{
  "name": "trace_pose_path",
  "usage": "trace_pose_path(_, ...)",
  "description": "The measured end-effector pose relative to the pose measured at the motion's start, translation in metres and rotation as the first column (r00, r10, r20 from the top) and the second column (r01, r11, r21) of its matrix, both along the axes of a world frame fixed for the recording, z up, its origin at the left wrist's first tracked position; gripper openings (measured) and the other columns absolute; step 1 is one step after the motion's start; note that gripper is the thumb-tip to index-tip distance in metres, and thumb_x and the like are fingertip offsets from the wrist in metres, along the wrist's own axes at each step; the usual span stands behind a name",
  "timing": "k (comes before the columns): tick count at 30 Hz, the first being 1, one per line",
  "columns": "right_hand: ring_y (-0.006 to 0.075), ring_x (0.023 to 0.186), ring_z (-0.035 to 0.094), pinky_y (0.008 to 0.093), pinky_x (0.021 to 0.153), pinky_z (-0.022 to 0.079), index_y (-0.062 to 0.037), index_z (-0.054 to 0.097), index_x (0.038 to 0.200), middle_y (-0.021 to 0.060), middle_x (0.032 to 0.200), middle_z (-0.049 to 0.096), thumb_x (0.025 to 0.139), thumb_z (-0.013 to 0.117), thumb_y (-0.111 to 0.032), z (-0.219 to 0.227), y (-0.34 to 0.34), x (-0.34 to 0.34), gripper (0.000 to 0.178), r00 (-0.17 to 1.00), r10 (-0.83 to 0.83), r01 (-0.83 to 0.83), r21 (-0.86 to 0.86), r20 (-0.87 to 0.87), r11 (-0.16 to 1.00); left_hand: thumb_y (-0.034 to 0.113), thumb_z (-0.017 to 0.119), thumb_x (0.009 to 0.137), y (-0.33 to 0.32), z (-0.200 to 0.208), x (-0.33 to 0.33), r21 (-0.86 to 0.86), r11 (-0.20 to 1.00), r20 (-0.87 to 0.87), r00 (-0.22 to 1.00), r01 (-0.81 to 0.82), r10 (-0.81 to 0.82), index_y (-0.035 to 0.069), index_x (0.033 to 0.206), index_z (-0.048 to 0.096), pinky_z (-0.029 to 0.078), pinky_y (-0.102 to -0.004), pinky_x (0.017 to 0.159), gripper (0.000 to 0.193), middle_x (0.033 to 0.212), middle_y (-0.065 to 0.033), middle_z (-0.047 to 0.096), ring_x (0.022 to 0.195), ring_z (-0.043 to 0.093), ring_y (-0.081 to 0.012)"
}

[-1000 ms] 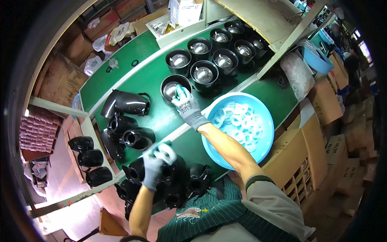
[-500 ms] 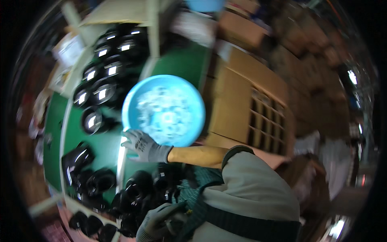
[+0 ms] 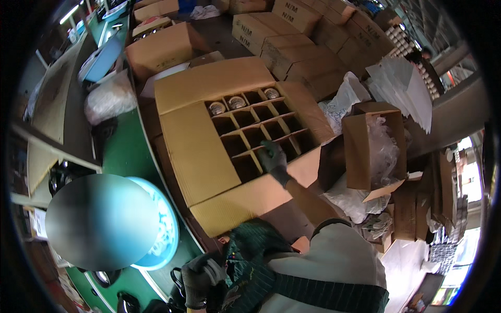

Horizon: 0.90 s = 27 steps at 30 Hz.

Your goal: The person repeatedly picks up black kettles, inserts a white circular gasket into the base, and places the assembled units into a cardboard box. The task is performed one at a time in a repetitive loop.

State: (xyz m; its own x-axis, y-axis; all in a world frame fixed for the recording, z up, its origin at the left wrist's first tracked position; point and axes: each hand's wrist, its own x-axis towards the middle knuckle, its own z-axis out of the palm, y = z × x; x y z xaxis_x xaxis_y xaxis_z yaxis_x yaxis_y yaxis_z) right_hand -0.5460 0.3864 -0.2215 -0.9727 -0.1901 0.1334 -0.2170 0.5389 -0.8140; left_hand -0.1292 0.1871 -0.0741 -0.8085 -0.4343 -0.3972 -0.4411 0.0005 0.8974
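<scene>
My right hand (image 3: 274, 158), in a dark grey glove, reaches down at a cell of the open carton (image 3: 185, 156). Its fingers are bent together, and their tips are partly hidden among the cardboard dividers (image 3: 253, 116). Round glass-like tops show in a few far cells, one of them a jar (image 3: 236, 101). My left hand (image 3: 200, 279), also gloved, is low by my apron with its fingers curled. Dark, shiny shapes lie around that hand; what it grips I cannot make out. Left of the carton, a light blue basin (image 3: 174, 235) holds many small whitish pieces.
A blurred oval patch hides much of the basin. The green bench (image 3: 125, 148) carries black glossy vessels (image 3: 128, 301) near me and a plastic bag (image 3: 110, 97) farther off. Stacked cartons (image 3: 292, 47) stand behind; a small box (image 3: 360, 151) with clear plastic is at right.
The view has swung right, toward the carton. My right hand has gone from the basin's edge to the carton's cells. My left hand stays low by my apron.
</scene>
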Motion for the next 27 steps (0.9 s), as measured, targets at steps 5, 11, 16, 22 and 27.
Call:
trace_pose_path(5, 0.0296, 0.112, 0.065, 0.0411, 0.092, 0.053, -0.0091, 0.061, 0.133, 0.0147, 0.13, 0.065, 0.094, 0.069, -0.034, -0.016, 0.032, -0.174, 0.048, 0.979, -0.179, 0.166, 0.13, 0.097, 0.978, 0.024, 0.042, 0.103, -0.008, 0.003, -0.108, 0.616, 0.786, -0.093, 0.996, 0.047, 0.013, -0.012, 0.125, 0.061, 0.057, -0.0328, 0.071, 0.046, 0.09, -0.0161, 0.072, 0.077, 0.069, -0.0231)
trace_pose_path(11, 0.037, 0.129, 0.053, 0.0493, 0.105, 0.046, -0.0116, 0.047, 0.148, 0.0178, 0.147, 0.05, 0.091, 0.067, -0.042, -0.071, 0.002, -0.368, 0.067, 0.996, 0.092, -0.073, 0.566, -0.006, 0.821, 0.009, 0.059, 0.096, 0.01, -0.046, -0.182, 0.441, 0.894, 0.107, 0.994, -0.077, 0.033, -0.006, 0.13, 0.062, 0.057, -0.0348, 0.086, 0.037, 0.114, -0.0169, 0.071, 0.098, 0.07, -0.022)
trace_pose_path(16, 0.0361, 0.146, 0.034, 0.0531, 0.119, 0.033, -0.0114, 0.034, 0.156, 0.0169, 0.161, 0.034, 0.098, 0.055, -0.049, -0.086, -0.043, -0.443, 0.072, 0.863, 0.028, -0.495, 0.833, 0.505, 0.245, 0.025, 0.068, 0.095, 0.018, -0.031, -0.223, 0.352, 0.925, 0.115, 0.987, -0.143, 0.109, -0.009, 0.131, 0.059, 0.06, -0.0355, 0.079, 0.05, 0.115, -0.0225, 0.071, 0.093, 0.073, -0.0252)
trace_pose_path(22, 0.0349, 0.147, 0.035, 0.0511, 0.117, 0.032, -0.0085, 0.04, 0.153, 0.0189, 0.161, 0.033, 0.097, 0.056, -0.044, -0.058, -0.054, -0.419, 0.068, 0.945, 0.173, -0.312, 0.922, 0.277, 0.229, 0.016, 0.066, 0.094, 0.036, -0.007, -0.242, 0.246, 0.937, 0.202, 0.959, -0.248, 0.201, -0.011, 0.12, 0.066, 0.061, -0.0348, 0.081, 0.037, 0.107, -0.0197, 0.074, 0.093, 0.073, -0.0238)
trace_pose_path(27, 0.0312, 0.116, 0.062, 0.048, 0.093, 0.053, -0.0038, 0.07, 0.115, 0.0198, 0.128, 0.063, 0.091, 0.065, -0.04, -0.061, -0.04, -0.434, 0.044, 0.757, 0.534, -0.447, 0.895, 0.377, 0.002, 0.011, 0.062, 0.092, 0.033, 0.015, -0.236, 0.036, 0.933, 0.155, 0.924, -0.359, 0.349, -0.006, 0.115, 0.071, 0.059, -0.0327, 0.079, 0.03, 0.098, -0.0126, 0.075, 0.088, 0.072, -0.0203)
